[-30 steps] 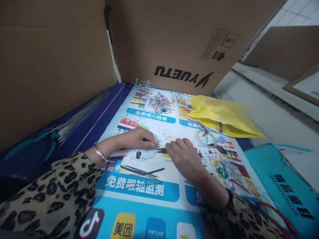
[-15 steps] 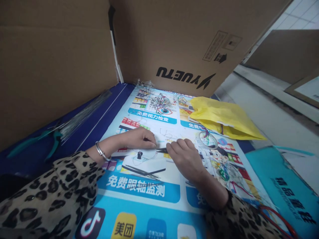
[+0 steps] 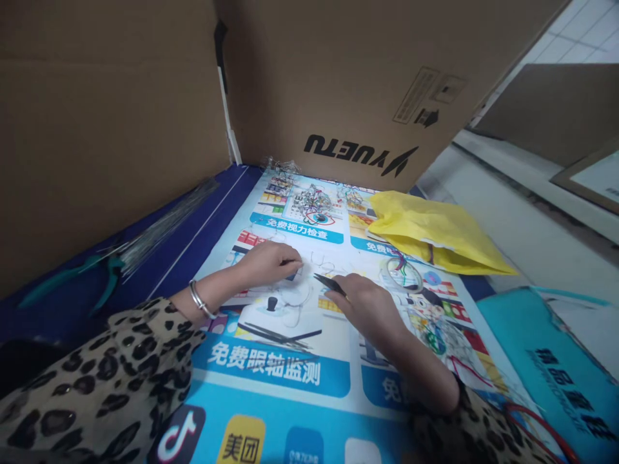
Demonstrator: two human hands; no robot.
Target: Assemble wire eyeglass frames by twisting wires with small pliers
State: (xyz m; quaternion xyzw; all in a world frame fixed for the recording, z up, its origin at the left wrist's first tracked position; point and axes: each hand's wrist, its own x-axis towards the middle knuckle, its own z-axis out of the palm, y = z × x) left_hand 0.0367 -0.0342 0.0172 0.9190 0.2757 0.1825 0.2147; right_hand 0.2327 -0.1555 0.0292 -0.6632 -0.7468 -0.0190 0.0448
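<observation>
My left hand [image 3: 273, 263] is closed in a pinch above the printed mat [image 3: 271, 412]. A faint thin wire [image 3: 305, 298] curves down from its fingertips, its upper end hidden by them. To the right, my right hand [image 3: 372, 306] is closed around dark, pointed tweezers [image 3: 329, 283]. Their tips point left toward the left hand, with a gap between. Bent pieces of thin wire lie on the mat just beyond both hands. Nearer to me, several dark thin strips [image 3: 275, 335] lie crossed on the mat.
Teal-handled pliers [image 3: 113, 277] and a bundle of straight wires [image 3: 169, 222] lie at left. Tangled wire [image 3: 316, 200] sits farther back. A tape roll [image 3: 403, 276], yellow bag [image 3: 435, 229] and teal bag [image 3: 546, 354] are at right. Cardboard walls [image 3: 338, 77] stand behind.
My right hand has drawn back to the right, bringing the tweezers away from the left fingertips. My left hand has risen slightly and stays pinched.
</observation>
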